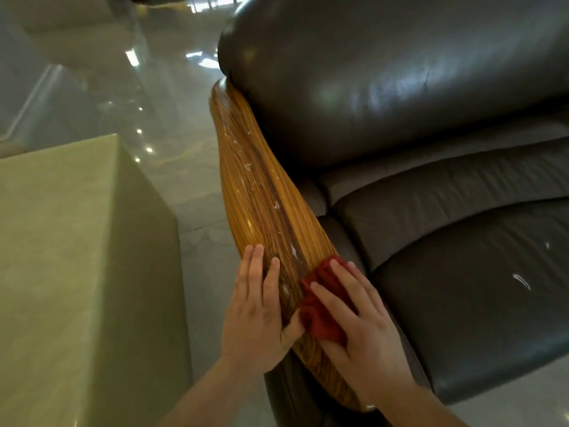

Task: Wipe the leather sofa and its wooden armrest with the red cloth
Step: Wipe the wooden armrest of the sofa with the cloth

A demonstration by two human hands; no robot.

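Note:
The striped wooden armrest [261,180] runs from the upper middle down to the bottom centre, with small white smears along it. Beside it on the right is the dark leather sofa [431,211], its back cushion above and its seat cushion below. My right hand [360,315] presses flat on the crumpled red cloth [320,306], which lies on the near part of the armrest at its sofa-side edge. My left hand [258,306] rests flat on the armrest's outer side, fingers spread, its thumb touching the cloth.
A pale greenish block-shaped table [77,272] stands close on the left, with a narrow strip of glossy tiled floor [197,211] between it and the armrest. White marks show on the seat cushion at the right.

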